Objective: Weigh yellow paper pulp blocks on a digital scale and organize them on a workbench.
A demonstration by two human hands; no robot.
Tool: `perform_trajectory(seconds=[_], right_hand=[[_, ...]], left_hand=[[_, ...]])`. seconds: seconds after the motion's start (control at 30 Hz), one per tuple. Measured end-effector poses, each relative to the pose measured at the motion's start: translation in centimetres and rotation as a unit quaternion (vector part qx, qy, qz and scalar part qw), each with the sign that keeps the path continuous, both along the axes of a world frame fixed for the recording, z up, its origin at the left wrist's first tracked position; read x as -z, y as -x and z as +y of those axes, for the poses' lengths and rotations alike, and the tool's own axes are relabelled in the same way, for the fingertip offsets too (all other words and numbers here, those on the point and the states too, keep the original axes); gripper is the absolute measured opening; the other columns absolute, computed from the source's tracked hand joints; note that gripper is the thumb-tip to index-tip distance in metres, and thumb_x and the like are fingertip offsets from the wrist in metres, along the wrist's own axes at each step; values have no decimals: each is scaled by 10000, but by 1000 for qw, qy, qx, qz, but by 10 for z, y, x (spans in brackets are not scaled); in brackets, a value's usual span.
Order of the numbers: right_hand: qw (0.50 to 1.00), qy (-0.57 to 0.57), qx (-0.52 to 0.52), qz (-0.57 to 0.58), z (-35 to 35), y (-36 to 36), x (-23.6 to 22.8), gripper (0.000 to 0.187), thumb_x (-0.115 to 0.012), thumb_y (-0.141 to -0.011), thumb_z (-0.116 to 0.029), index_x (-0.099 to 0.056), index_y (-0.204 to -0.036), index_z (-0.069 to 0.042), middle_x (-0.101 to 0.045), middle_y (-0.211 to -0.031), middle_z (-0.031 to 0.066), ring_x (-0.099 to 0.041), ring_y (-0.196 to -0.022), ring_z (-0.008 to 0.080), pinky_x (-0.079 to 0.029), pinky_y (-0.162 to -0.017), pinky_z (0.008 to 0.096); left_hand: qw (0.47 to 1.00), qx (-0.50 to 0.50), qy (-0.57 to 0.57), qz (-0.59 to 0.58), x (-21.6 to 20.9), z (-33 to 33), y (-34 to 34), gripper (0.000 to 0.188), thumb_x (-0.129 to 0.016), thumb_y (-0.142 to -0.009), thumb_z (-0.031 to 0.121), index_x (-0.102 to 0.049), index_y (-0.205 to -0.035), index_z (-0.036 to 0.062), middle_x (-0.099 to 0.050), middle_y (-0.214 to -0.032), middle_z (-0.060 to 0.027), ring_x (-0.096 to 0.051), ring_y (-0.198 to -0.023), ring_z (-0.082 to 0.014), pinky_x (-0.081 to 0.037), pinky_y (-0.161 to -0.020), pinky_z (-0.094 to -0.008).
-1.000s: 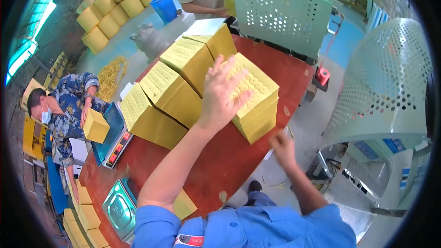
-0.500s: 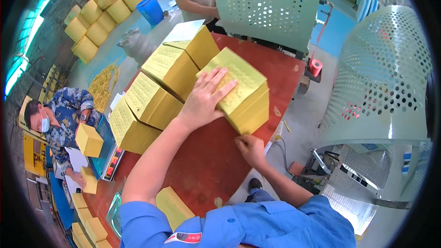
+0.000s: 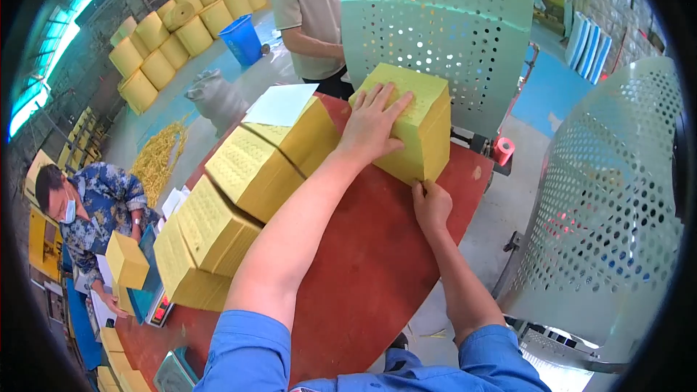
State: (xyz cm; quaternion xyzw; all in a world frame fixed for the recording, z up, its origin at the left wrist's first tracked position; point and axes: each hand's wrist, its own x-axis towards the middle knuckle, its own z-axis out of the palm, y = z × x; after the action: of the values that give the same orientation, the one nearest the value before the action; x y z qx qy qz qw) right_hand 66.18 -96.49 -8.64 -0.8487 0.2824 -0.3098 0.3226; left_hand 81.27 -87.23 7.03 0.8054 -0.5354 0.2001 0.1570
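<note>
A tall block of stacked yellow paper [image 3: 425, 134] sits tilted toward the far end of the red table. My left hand [image 3: 377, 120] lies flat on its embossed top, fingers spread. At the lower near corner of that block, my right hand [image 3: 432, 203] is closed, fingers curled against the bottom edge. To the left runs a row of similar yellow paper stacks [image 3: 250, 170], their tops marked with wavy relief. A white sheet [image 3: 279, 105] covers part of the farthest one. My left forearm passes close beside this row.
A perforated green guard [image 3: 435, 22] stands beyond the table, with a person [image 3: 308, 22] beside it. Another perforated cover [image 3: 595, 225] is on the right. A masked person [image 3: 98, 207] handles yellow blocks by a scale [image 3: 158, 312] at left. The red tabletop [image 3: 356, 283] lies before me.
The yellow paper block has moved away from me toward the green guard, both hands still at it. The view has shifted, and the paper block near my body is out of sight.
</note>
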Motion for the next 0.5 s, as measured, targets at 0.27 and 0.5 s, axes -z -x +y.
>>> perform_trajectory(seconds=[0.27,0.5], right_hand=[[996,66,42,-35,-37,-70,-1,307,-599,-907,-263,-571,-711,-28,-616,-685,187,-615,-645,385,-480,-591,489],[999,26,24,-41,-37,-83,-14,280,-616,-881,-278,-615,-750,-31,-643,-732,196,-632,-696,391,-494,-624,483]], left_hand=[[1000,6,-9,6,-4,-53,-73,978,-879,-595,259,-402,-1447,202,-389,-1459,-164,-348,-1370,-382,-276,-1136,-534],[996,-49,-17,-67,-23,-51,-60,978,-873,-601,260,-390,-1446,159,-376,-1456,-195,-336,-1371,-400,-284,-1126,-526]])
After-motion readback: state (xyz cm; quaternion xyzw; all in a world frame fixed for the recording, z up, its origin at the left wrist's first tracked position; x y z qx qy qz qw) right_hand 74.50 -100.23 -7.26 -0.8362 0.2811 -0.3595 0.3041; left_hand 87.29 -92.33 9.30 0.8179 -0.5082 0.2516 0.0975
